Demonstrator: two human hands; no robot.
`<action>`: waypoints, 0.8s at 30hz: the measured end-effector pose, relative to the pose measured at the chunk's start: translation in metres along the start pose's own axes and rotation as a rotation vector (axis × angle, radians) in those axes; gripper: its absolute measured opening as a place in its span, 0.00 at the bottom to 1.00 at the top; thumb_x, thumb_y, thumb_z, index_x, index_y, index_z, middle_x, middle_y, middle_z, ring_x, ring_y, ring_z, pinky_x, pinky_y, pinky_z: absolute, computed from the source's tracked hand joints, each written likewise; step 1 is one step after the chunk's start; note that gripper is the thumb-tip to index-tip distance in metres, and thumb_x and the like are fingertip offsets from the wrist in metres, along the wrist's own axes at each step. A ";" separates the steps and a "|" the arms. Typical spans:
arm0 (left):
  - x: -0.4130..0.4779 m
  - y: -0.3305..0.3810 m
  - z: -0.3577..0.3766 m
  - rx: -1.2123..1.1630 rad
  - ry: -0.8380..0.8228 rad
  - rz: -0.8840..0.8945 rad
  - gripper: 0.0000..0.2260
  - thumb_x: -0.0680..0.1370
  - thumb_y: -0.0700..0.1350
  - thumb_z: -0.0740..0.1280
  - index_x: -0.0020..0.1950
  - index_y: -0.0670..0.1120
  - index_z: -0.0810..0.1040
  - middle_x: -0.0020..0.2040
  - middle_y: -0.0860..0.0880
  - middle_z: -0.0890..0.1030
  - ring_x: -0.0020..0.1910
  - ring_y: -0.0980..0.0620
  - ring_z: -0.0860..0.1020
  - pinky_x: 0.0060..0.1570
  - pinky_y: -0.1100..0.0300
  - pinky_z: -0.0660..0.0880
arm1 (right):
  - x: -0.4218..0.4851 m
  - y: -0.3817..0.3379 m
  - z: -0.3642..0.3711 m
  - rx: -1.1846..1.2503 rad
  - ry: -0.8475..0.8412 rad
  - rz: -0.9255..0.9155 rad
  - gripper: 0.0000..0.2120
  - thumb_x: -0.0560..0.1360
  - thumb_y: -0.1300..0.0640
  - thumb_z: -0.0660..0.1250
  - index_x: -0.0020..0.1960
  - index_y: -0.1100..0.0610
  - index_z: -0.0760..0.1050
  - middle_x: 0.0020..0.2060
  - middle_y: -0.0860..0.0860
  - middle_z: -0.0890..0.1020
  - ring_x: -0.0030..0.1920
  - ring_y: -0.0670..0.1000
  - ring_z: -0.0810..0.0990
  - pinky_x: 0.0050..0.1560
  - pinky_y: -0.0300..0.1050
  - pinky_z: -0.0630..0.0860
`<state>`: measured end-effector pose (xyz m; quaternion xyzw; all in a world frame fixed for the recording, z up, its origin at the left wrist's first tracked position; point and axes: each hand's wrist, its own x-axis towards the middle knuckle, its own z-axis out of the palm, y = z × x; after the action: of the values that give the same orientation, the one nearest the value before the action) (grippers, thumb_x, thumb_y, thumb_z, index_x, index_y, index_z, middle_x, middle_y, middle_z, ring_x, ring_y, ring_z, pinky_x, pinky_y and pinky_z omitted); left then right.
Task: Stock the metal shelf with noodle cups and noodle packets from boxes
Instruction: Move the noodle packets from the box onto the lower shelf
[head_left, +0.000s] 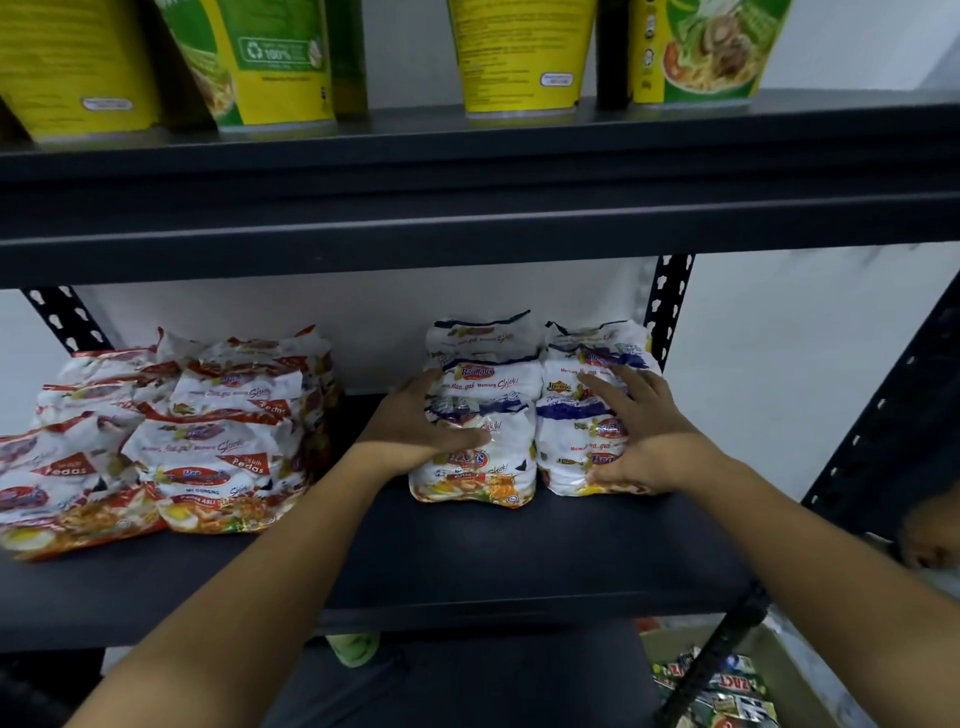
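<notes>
Two rows of white-and-blue noodle packets (483, 379) stand on the black metal shelf (467, 561), right of middle. My left hand (415, 431) clasps the left side of the left row, thumb across a front packet. My right hand (639, 431) lies on the right row (582, 447), fingers spread over the top and thumb at the lower front. A pile of white-and-red noodle packets (171, 436) fills the shelf's left part. Yellow-green noodle cups (519, 52) stand on the shelf above.
A cardboard box (727, 691) with dark green packets sits on the floor at lower right, behind the shelf's slotted front post (883, 415). Another person's hand (935, 535) shows at the right edge. White wall lies behind the shelf.
</notes>
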<state>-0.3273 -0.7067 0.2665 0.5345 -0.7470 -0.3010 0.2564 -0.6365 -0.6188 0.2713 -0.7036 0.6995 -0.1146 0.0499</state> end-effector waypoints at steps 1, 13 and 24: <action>-0.001 0.000 0.000 0.001 0.000 -0.003 0.55 0.56 0.74 0.80 0.79 0.59 0.66 0.74 0.59 0.72 0.70 0.56 0.73 0.71 0.53 0.72 | 0.000 0.000 0.000 0.003 -0.002 -0.001 0.61 0.60 0.35 0.80 0.79 0.33 0.43 0.81 0.47 0.46 0.80 0.57 0.42 0.79 0.60 0.57; -0.024 0.016 -0.008 0.164 0.007 0.068 0.51 0.65 0.71 0.76 0.82 0.58 0.60 0.80 0.52 0.63 0.77 0.48 0.65 0.74 0.55 0.65 | -0.003 0.000 0.004 -0.176 0.027 0.014 0.61 0.61 0.26 0.74 0.80 0.35 0.39 0.81 0.49 0.41 0.81 0.57 0.37 0.79 0.64 0.50; -0.054 0.007 0.000 0.341 0.001 0.248 0.48 0.66 0.75 0.69 0.82 0.63 0.56 0.83 0.52 0.55 0.82 0.47 0.53 0.79 0.48 0.57 | -0.034 -0.005 0.027 -0.397 0.328 -0.127 0.53 0.60 0.36 0.81 0.78 0.43 0.61 0.73 0.54 0.70 0.76 0.64 0.63 0.69 0.78 0.59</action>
<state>-0.3159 -0.6531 0.2679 0.4743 -0.8471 -0.1359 0.1975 -0.6256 -0.5872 0.2428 -0.7141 0.6615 -0.0905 -0.2106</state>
